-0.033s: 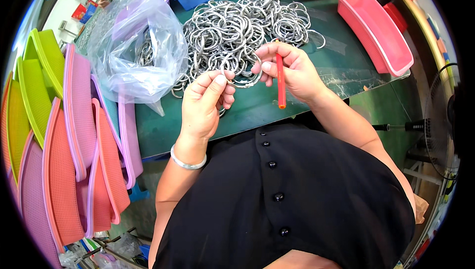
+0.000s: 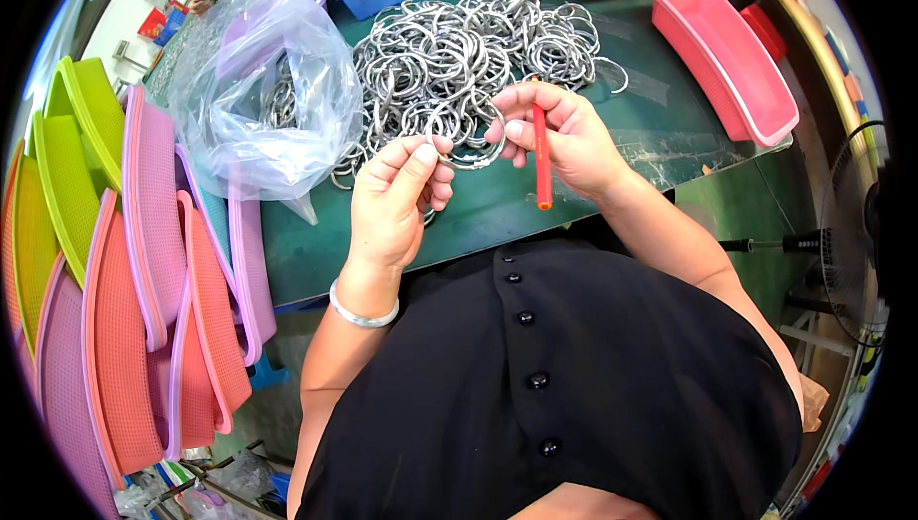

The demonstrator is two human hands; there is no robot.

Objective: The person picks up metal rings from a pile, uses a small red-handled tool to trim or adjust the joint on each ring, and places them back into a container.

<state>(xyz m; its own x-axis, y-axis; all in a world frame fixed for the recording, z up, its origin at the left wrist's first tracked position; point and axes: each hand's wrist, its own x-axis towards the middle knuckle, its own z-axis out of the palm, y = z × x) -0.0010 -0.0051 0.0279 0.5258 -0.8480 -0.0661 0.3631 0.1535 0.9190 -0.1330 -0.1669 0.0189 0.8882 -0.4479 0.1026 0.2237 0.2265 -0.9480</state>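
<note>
Head view: the left hand (image 2: pixel 394 197) pinches a metal ring (image 2: pixel 469 168) at about its 9 o'clock side; the right hand (image 2: pixel 574 145) grasps it at about 3 o'clock and also holds a red rod (image 2: pixel 542 162), lower end toward 6 o'clock. From the ring, the ring pile (image 2: pixel 435 56) lies at 12 o'clock on the green table (image 2: pixel 320 257), the clear bag (image 2: pixel 268 138) at 10 o'clock

Black top (image 2: pixel 660 357) and silvery bangle (image 2: pixel 362 319)

Dressed in plain black, lined down the front with round, glossy black buttons (image 2: pixel 539 380), five in sight. Wearing a smooth, narrow bangle around the left wrist (image 2: pixel 375 276). Bare along both forearms (image 2: pixel 669 233).
</note>
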